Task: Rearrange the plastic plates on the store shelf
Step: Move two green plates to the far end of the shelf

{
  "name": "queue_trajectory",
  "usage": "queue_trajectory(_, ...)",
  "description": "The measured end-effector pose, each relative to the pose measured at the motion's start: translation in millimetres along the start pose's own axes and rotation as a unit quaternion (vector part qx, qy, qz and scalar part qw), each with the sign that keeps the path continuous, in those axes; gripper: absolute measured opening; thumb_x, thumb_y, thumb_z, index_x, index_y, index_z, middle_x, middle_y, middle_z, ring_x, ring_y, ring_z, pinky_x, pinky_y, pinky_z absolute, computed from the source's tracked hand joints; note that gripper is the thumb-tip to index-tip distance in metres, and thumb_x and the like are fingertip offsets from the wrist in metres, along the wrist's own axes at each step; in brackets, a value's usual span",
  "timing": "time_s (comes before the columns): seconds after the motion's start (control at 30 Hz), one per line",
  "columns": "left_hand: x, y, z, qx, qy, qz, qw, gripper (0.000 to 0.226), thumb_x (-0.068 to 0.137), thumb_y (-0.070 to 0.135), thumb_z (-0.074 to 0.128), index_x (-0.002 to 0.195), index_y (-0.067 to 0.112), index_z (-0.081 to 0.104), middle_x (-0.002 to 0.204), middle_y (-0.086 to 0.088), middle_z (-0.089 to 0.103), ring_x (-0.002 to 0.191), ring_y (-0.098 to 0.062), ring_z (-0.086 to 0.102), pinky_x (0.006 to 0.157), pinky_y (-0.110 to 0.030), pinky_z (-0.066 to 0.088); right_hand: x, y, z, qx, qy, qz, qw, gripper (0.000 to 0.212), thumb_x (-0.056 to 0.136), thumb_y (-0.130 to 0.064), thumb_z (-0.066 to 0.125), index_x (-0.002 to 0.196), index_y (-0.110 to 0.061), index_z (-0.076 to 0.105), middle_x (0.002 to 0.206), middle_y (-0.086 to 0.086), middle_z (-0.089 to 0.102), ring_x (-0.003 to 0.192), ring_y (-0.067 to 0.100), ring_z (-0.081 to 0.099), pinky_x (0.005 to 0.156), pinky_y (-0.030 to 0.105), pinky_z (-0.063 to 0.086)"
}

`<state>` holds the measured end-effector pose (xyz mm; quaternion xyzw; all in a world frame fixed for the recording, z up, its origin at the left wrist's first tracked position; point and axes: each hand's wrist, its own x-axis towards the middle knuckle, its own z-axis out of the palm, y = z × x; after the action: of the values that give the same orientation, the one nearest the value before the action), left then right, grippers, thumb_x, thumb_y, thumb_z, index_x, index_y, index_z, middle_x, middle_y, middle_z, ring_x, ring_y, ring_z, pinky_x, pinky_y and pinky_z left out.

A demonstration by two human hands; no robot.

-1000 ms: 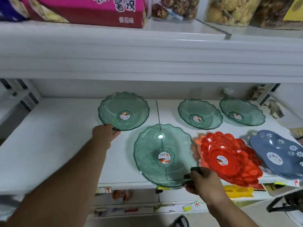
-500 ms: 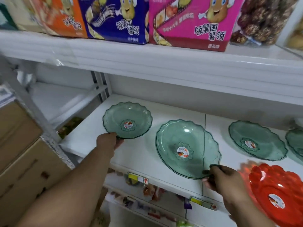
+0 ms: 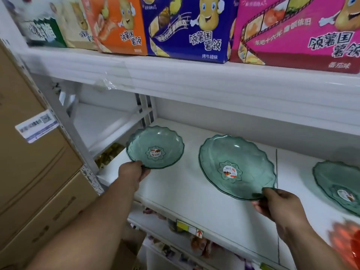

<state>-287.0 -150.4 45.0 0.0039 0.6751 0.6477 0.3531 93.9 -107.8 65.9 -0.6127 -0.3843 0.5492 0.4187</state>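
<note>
A small clear-green plastic plate with a scalloped rim sits near the left end of the white shelf. My left hand pinches its near rim. To its right is a larger green plate, tilted, with a round sticker in its middle. My right hand grips that plate's near right rim. A third green plate lies further right, cut off by the frame edge. A blurred red plate shows at the lower right corner.
Snack boxes in orange, blue and pink stand on the shelf above. Brown cardboard cartons are stacked at the left beside the shelf upright. Packaged goods fill the shelf below.
Both hands have carried their green plates leftward along the shelf. The view has swung left, so the red plate is nearly out of frame and the blue plate is gone from view.
</note>
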Motion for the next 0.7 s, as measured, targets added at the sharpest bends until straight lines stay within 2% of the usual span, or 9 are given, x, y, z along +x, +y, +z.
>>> queue_trajectory(0.07, 22, 9, 2, -0.002, -0.005, -0.005, 1.0, 0.008, 0.093, 0.001, 0.056, 0.093, 0.001, 0.064, 0.084, -0.01, 0.068, 0.072, -0.024, 0.069, 0.072, -0.038, 0.062, 7, -2, 23, 0.006, 0.006, 0.001, 1.0, 0.019, 0.092, -0.003, 0.053, 0.084, 0.008, 0.067, 0.054, 0.013, 0.071, 0.057, 0.028, 0.064, 0.054, 0.024, 0.061)
queue_trajectory(0.13, 43, 17, 6, -0.006, -0.017, -0.011, 1.0, 0.008, 0.093, 0.002, 0.057, 0.098, 0.002, 0.064, 0.088, -0.011, 0.068, 0.073, -0.024, 0.068, 0.06, -0.035, 0.062, 15, -5, 47, 0.004, 0.009, 0.0, 1.0, 0.02, 0.092, -0.003, 0.053, 0.085, 0.008, 0.067, 0.056, 0.014, 0.071, 0.057, 0.029, 0.065, 0.054, 0.025, 0.061)
queue_trajectory(0.23, 71, 25, 17, -0.011, -0.031, -0.023, 0.999, 0.012, 0.092, 0.004, 0.058, 0.102, 0.001, 0.066, 0.097, -0.016, 0.07, 0.073, -0.025, 0.07, 0.047, -0.031, 0.059, 28, -12, 79, 0.012, 0.013, 0.003, 1.0, 0.02, 0.091, -0.001, 0.051, 0.088, 0.01, 0.067, 0.067, 0.022, 0.071, 0.058, 0.031, 0.064, 0.049, 0.023, 0.06)
queue_trajectory(0.3, 87, 27, 27, -0.014, -0.046, -0.03, 0.998, 0.014, 0.093, 0.004, 0.058, 0.104, 0.0, 0.065, 0.099, -0.016, 0.07, 0.071, -0.024, 0.069, 0.051, -0.031, 0.06, 37, -17, 96, 0.017, 0.015, 0.0, 1.0, 0.02, 0.09, -0.001, 0.05, 0.091, 0.012, 0.066, 0.078, 0.029, 0.072, 0.057, 0.03, 0.065, 0.047, 0.022, 0.058)
queue_trajectory(0.4, 107, 26, 42, -0.034, -0.066, -0.046, 0.996, 0.012, 0.095, 0.002, 0.055, 0.105, 0.0, 0.06, 0.102, -0.017, 0.066, 0.075, -0.027, 0.067, 0.07, -0.038, 0.06, 47, -23, 115, 0.023, 0.015, -0.008, 1.0, 0.023, 0.089, -0.001, 0.05, 0.095, 0.014, 0.066, 0.089, 0.034, 0.072, 0.056, 0.027, 0.067, 0.049, 0.022, 0.058)
queue_trajectory(0.47, 121, 25, 51, -0.038, -0.076, -0.055, 0.995, 0.013, 0.095, 0.003, 0.054, 0.106, -0.001, 0.06, 0.104, -0.019, 0.064, 0.082, -0.03, 0.066, 0.074, -0.04, 0.058, 52, -25, 124, 0.03, 0.018, -0.009, 0.999, 0.024, 0.09, -0.001, 0.049, 0.096, 0.014, 0.066, 0.087, 0.032, 0.073, 0.052, 0.024, 0.067, 0.049, 0.022, 0.058)
queue_trajectory(0.53, 131, 23, 58, -0.043, -0.08, -0.063, 0.994, 0.014, 0.095, 0.004, 0.055, 0.107, -0.001, 0.059, 0.098, -0.019, 0.064, 0.076, -0.028, 0.065, 0.075, -0.04, 0.057, 54, -29, 131, 0.034, 0.02, -0.009, 0.999, 0.024, 0.09, -0.001, 0.049, 0.095, 0.014, 0.067, 0.083, 0.03, 0.073, 0.048, 0.021, 0.067, 0.048, 0.021, 0.058)
queue_trajectory(0.63, 145, 16, 67, -0.015, -0.077, -0.055, 0.995, 0.012, 0.094, 0.006, 0.056, 0.088, -0.004, 0.06, 0.071, -0.013, 0.068, 0.066, -0.024, 0.064, 0.082, -0.041, 0.058, 56, -33, 138, 0.026, 0.023, -0.01, 0.999, 0.024, 0.09, -0.002, 0.049, 0.095, 0.012, 0.067, 0.082, 0.029, 0.073, 0.046, 0.019, 0.067, 0.047, 0.019, 0.056)
queue_trajectory(0.7, 148, 14, 72, -0.016, -0.077, -0.054, 0.995, 0.019, 0.094, 0.005, 0.054, 0.076, 0.0, 0.058, 0.066, -0.012, 0.067, 0.064, -0.022, 0.064, 0.07, -0.035, 0.059, 58, -34, 143, 0.026, 0.021, -0.009, 0.999, 0.023, 0.091, -0.002, 0.049, 0.095, 0.012, 0.067, 0.082, 0.029, 0.072, 0.046, 0.019, 0.068, 0.048, 0.02, 0.057)
